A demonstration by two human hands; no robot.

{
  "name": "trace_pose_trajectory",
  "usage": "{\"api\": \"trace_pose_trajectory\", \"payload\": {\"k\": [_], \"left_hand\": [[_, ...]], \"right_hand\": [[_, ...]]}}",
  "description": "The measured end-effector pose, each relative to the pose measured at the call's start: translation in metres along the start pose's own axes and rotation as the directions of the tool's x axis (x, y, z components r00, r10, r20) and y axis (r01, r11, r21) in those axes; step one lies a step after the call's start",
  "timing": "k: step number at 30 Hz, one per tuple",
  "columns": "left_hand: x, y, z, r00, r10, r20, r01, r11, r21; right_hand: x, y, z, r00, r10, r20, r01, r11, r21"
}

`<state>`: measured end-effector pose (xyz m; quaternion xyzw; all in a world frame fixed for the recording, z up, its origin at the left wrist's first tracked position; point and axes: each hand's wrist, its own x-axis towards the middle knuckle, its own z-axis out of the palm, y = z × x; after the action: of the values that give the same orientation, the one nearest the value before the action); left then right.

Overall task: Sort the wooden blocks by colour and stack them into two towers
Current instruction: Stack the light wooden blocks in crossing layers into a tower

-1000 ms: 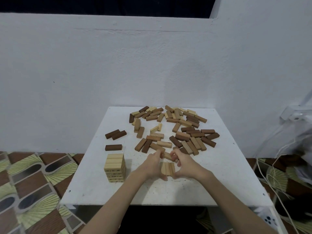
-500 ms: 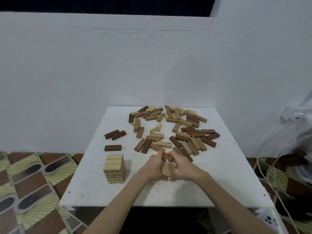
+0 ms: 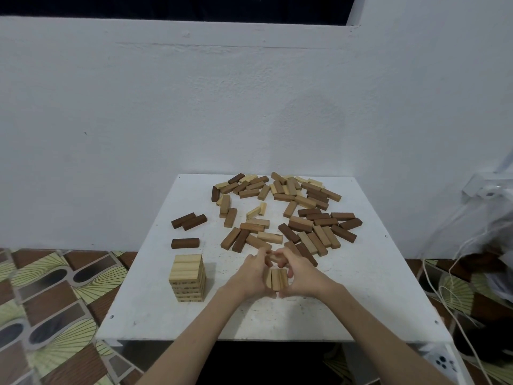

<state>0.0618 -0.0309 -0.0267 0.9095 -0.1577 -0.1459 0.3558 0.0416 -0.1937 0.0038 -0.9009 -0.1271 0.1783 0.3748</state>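
While three light blocks (image 3: 276,278) are pressed side by side on the counter (image 3: 374,295), they are gripped from the left by the left hand (image 3: 251,275) and from the right by the right hand (image 3: 301,276), fingers curled around them. A finished light tower (image 3: 188,277) is seen near the left hand, well apart from it. Three dark blocks (image 3: 186,230) are laid behind the tower. A mixed pile (image 3: 288,212) is spread across the far half.
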Motion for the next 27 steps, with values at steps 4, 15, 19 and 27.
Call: {"api": "trace_pose_trajectory", "payload": {"k": [4, 15, 19, 27], "left_hand": [[-0.0014, 0.0008, -0.0018, 1.000, -0.004, 0.008, 0.004, 1.000, -0.021], [-0.0016, -0.0013, 0.0007, 1.000, -0.004, -0.008, 0.004, 0.998, -0.063], [-0.0017, -0.0025, 0.0001, 1.000, -0.008, -0.011, 0.007, 0.997, -0.076], [-0.0014, -0.0073, -0.0019, 1.000, -0.027, 0.005, 0.028, 0.996, -0.089]], "right_hand": [[0.0008, 0.0008, -0.0002, 1.000, 0.012, 0.012, -0.012, 1.000, -0.004], [-0.0010, -0.0021, 0.0013, 1.000, -0.005, 0.003, 0.005, 1.000, 0.010], [-0.0019, -0.0024, 0.0010, 1.000, -0.004, -0.002, 0.004, 1.000, 0.020], [0.0011, 0.0018, 0.0027, 1.000, 0.017, 0.011, -0.017, 1.000, 0.014]]}}
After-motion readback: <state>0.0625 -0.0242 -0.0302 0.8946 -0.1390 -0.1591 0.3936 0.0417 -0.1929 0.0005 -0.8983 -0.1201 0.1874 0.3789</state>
